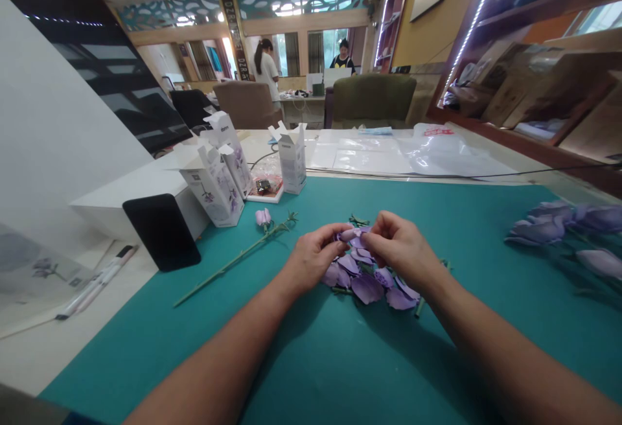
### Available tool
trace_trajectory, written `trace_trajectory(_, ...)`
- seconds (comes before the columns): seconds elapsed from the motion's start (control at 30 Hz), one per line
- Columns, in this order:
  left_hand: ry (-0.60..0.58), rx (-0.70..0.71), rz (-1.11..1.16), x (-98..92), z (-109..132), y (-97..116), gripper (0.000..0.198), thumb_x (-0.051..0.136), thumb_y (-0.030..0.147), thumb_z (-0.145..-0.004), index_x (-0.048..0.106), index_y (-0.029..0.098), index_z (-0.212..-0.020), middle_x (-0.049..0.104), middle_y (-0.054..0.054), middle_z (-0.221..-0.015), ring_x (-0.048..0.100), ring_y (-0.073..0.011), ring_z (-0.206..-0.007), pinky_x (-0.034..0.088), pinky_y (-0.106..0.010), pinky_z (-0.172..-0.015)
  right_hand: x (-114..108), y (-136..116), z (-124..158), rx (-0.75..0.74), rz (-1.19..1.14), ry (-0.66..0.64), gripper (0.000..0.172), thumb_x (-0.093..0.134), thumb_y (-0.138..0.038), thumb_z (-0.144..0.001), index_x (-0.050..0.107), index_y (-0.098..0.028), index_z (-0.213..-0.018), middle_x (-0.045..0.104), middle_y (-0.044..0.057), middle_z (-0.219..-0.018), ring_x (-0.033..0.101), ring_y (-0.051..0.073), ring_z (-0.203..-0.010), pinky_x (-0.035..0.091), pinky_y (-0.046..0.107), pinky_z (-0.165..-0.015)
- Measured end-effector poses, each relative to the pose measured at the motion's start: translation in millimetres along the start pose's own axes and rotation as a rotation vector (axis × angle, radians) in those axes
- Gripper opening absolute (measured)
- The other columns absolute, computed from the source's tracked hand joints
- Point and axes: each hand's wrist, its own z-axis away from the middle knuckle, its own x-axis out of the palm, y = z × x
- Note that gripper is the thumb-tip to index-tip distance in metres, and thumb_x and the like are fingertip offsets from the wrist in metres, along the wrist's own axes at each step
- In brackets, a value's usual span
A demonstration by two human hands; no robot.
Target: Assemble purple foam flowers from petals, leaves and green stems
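Between both hands, just above a heap of loose purple petals, is a small purple petal piece. My left hand pinches it from the left with thumb and forefinger. From the other side my right hand holds it, fingers closed. Green stem bits poke out around the heap. Left of my hands lies a long green artificial stem, with a small purple flower bud beside its upper end.
Several white flower-printed boxes stand at the back left, near a black tablet and two pens. Finished-looking purple flowers lie at the right on the green mat. Clear plastic sheets cover the back. Two people are farther off.
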Motion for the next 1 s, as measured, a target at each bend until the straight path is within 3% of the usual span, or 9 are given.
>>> trace_trajectory(0.33, 0.023, 0.013, -0.027, 2.5, 1, -2, 0.031, 0.055, 0.026, -0.082, 0.063, 0.017, -0.111, 0.068, -0.006, -0.1, 0.062, -0.0185, -0.089, 0.047, -0.028, -0.083, -1, -2, 0, 0.027, -0.085, -0.054, 0.012, 0.057, -0.026, -0.071, 0.046, -0.022, -0.071, 0.049, -0.009, -0.046, 0.047, 0.009, -0.039, 0.035, 0.021, -0.039)
trace_trajectory(0.63, 0.062, -0.064, 0.212, 0.7, -5, -5, 0.035, 0.065, 0.031, -0.075, 0.063, 0.015, -0.106, 0.068, -0.005, -0.086, 0.063, -0.0182, -0.081, 0.048, -0.03, -0.076, -9, 2, -5, -0.03, -0.153, -0.092, 0.031, 0.051, -0.05, -0.081, 0.052, -0.02, -0.08, 0.054, -0.005, -0.054, 0.05, 0.009, -0.043, 0.037, 0.022, -0.043)
trace_trajectory(0.77, 0.12, -0.128, 0.283, -6.8, -8, -5, 0.041, 0.067, 0.034, -0.073, 0.061, 0.013, -0.108, 0.068, -0.005, -0.077, 0.062, -0.0153, -0.071, 0.047, -0.028, -0.068, -19, 7, -12, -0.061, 0.071, -0.089, 0.024, 0.053, -0.042, -0.08, 0.056, -0.019, -0.076, 0.053, -0.004, -0.057, 0.047, 0.01, -0.048, 0.035, 0.022, -0.045)
trace_trajectory(1.0, 0.163, -0.178, 0.326, -12.8, -10, -5, 0.035, 0.063, 0.028, -0.072, 0.062, 0.016, -0.105, 0.067, -0.003, -0.071, 0.054, -0.0092, -0.057, 0.039, -0.022, -0.058, -18, 6, -8, -0.143, 0.738, -0.422, 0.01, 0.053, -0.018, -0.074, 0.062, -0.02, -0.07, 0.065, 0.002, -0.072, 0.055, 0.015, -0.065, 0.034, 0.025, -0.057)
